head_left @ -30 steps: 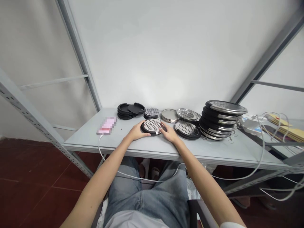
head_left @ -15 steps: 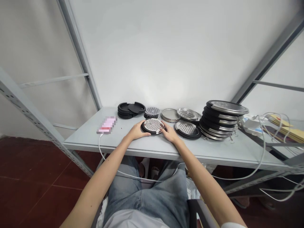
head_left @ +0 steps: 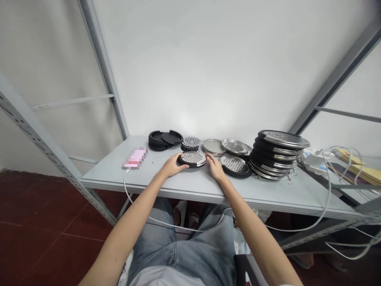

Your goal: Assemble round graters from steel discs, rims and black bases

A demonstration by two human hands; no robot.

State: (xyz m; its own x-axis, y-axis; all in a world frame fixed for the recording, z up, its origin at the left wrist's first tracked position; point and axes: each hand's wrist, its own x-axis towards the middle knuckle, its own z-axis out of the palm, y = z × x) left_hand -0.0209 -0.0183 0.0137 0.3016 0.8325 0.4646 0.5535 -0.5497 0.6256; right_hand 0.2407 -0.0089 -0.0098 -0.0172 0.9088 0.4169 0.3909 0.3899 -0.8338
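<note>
Between my hands is a round disc [head_left: 193, 157] with a perforated metal face and a black rim, low over the grey table [head_left: 178, 184]. My left hand [head_left: 173, 165] grips its left edge, thumb at the front. My right hand [head_left: 214, 166] is at the disc's right edge with fingers extended, not wrapped round it. A similar perforated disc [head_left: 235, 164] lies just right of my right hand. Behind the held disc is a small stack of patterned round pieces [head_left: 191, 142].
Black rings [head_left: 164, 139] are stacked at the back left, metal rings [head_left: 213, 146] at the back middle. A tall disc stack [head_left: 276, 155] stands on the right. A pink phone [head_left: 135, 157] with a white cable lies left. Grey shelf posts flank the table.
My right hand's fingers have come off the disc's top face to its right edge. More of the metal rim shows. The camera view has shifted slightly.
</note>
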